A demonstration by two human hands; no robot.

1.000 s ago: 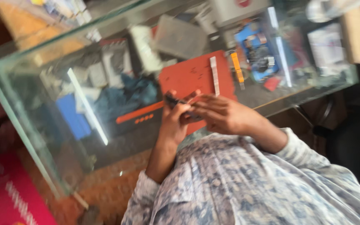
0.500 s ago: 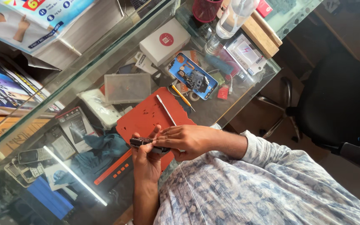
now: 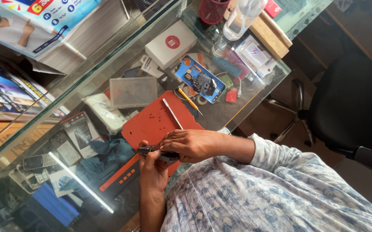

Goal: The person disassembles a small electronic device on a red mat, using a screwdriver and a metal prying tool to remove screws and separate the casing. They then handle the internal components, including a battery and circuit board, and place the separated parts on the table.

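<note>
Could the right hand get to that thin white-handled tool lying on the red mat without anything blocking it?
Probably yes. The white-handled tool lies bare on the red mat, just beyond the right hand, with nothing between them. But that hand, with the left hand, grips a small dark phone, so it would have to let go first.

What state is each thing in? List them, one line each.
small dark phone: gripped in both hands, above the red mat.
left hand: holding it from below.
right hand: fingers on it.
blue phone: opened, insides showing.
clear box: lid shut.
</note>
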